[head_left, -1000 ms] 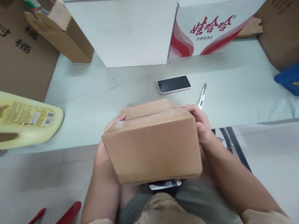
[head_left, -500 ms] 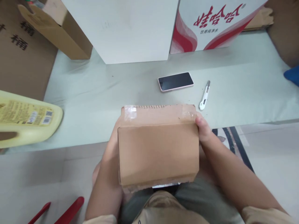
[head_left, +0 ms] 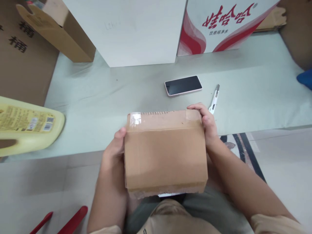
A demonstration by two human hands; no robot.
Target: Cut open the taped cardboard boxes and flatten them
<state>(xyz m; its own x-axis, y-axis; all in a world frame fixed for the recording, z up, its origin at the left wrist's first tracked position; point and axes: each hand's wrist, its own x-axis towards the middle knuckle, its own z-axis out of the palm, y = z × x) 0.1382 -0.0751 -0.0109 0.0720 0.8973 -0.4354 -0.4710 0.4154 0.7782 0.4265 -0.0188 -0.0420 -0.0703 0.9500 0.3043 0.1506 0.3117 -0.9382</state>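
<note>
A small brown cardboard box (head_left: 165, 156) with clear tape on its far corners is held over my lap, at the near edge of the pale green table (head_left: 255, 97). My left hand (head_left: 114, 151) grips its left side, thumb on the top edge. My right hand (head_left: 207, 125) grips its right side, with fingers curled over the taped far right corner. A white utility knife (head_left: 214, 100) lies on the table just beyond my right hand. A phone (head_left: 183, 85) lies face up a little farther back.
A yellow jug (head_left: 26, 126) lies on its side at the left. A large white carton (head_left: 126, 29) and a red-and-white printed carton (head_left: 224, 26) stand at the back. Brown cartons (head_left: 56, 32) crowd the back left. Red handles (head_left: 70, 221) show on the floor.
The box was turned in my hands, so its taped side now faces away and up. My right fingers have moved up over the far right corner.
</note>
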